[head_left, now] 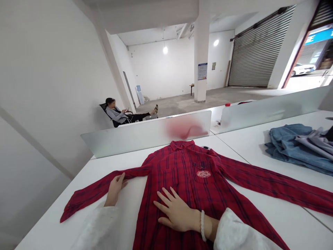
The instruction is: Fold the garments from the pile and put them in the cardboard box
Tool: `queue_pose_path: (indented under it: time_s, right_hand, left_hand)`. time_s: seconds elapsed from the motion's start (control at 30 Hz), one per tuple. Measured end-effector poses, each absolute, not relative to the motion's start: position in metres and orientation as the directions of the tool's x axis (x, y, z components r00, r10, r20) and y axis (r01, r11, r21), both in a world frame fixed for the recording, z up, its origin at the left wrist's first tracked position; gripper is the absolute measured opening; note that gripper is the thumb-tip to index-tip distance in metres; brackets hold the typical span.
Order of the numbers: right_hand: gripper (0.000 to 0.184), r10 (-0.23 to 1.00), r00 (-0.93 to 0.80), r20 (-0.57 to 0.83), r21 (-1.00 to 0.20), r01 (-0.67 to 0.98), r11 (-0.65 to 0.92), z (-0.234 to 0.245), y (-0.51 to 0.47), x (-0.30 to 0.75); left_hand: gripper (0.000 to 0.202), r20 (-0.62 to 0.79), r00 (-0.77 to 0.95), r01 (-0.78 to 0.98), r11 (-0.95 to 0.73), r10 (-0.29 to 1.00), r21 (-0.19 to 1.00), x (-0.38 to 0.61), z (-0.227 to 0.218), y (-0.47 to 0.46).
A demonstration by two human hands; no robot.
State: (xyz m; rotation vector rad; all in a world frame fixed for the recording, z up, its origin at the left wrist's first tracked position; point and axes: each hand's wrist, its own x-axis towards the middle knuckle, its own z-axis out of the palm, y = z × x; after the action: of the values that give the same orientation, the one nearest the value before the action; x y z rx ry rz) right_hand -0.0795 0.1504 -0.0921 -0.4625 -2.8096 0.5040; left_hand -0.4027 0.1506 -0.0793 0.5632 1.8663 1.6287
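Observation:
A red plaid shirt (197, 173) lies spread flat on the white table (130, 208), collar away from me and both sleeves stretched out to the sides. My left hand (116, 189) rests on the shirt's left sleeve, fingers together and laid flat. My right hand (175, 210) lies open, fingers spread, on the front of the shirt near its middle. A white bead bracelet (202, 225) circles my right wrist. Neither hand grips anything.
A pile of blue and grey clothes (299, 146) sits on the table at the right. Frosted divider panels (145, 133) stand along the table's far edge. Beyond them a person (122, 113) reclines in a chair by the wall.

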Motion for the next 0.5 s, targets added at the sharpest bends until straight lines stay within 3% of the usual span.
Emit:
queue_pose_path:
  time_s: [0.13, 0.3, 0.5]
  right_hand:
    - [0.064, 0.343, -0.923, 0.174, -0.407, 0.25, 0.879, -0.084, 0.15, -0.076]
    - [0.064, 0.349, -0.922, 0.17, -0.427, 0.25, 0.869, -0.087, 0.151, -0.078]
    - [0.064, 0.352, -0.924, 0.153, -0.412, 0.264, 0.872, -0.089, 0.151, -0.08]
  left_hand:
    - [0.012, -0.16, -0.743, -0.258, -0.058, 0.65, 0.965, -0.397, -0.083, 0.156]
    - [0.02, -0.277, -0.659, -0.616, -0.291, 0.7, 0.732, -0.402, -0.077, 0.156]
    - [0.021, -0.258, -0.687, -0.636, -0.39, 0.68, 0.665, -0.412, -0.074, 0.158]
